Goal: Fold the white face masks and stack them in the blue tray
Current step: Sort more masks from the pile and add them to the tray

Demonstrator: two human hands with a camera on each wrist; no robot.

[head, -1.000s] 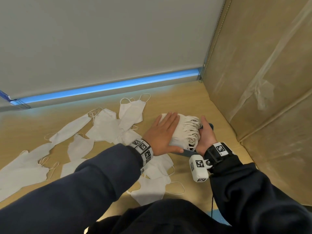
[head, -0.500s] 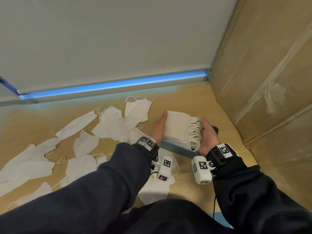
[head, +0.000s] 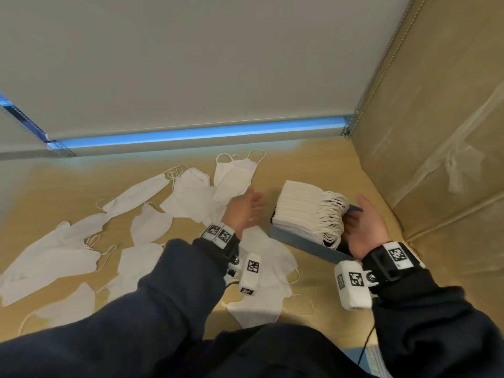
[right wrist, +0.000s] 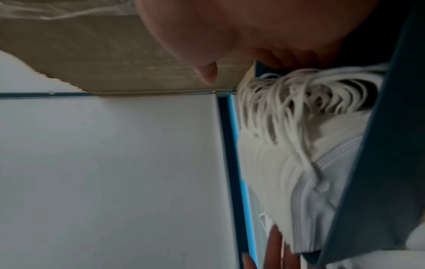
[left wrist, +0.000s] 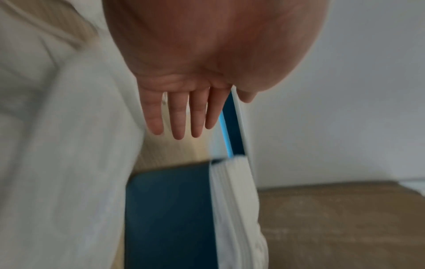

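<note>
A tall stack of folded white masks (head: 302, 208) stands in the blue tray (head: 300, 242), its ear loops (head: 331, 216) hanging to the right. My right hand (head: 364, 226) grips the tray's right end, thumb outside the rim, fingers inside against the loops. My left hand (head: 245, 208) hovers left of the stack with straight fingers (left wrist: 181, 118), holding nothing and apart from the stack (left wrist: 234, 200). Several unfolded masks (head: 191, 197) lie loose to the left. The right wrist view shows the stack (right wrist: 310, 172), the tray wall (right wrist: 379, 145) and my thumb (right wrist: 208, 76).
The wooden table (head: 313, 165) ends at a grey back panel (head: 191, 64) with a blue strip (head: 191, 133). A cardboard wall (head: 436, 132) stands close to the tray's right. More loose masks (head: 261, 285) lie near my body.
My left hand lifted off the top of the stack, slid down its left side, then drew away to the left. The right hand stayed at the tray's right end.
</note>
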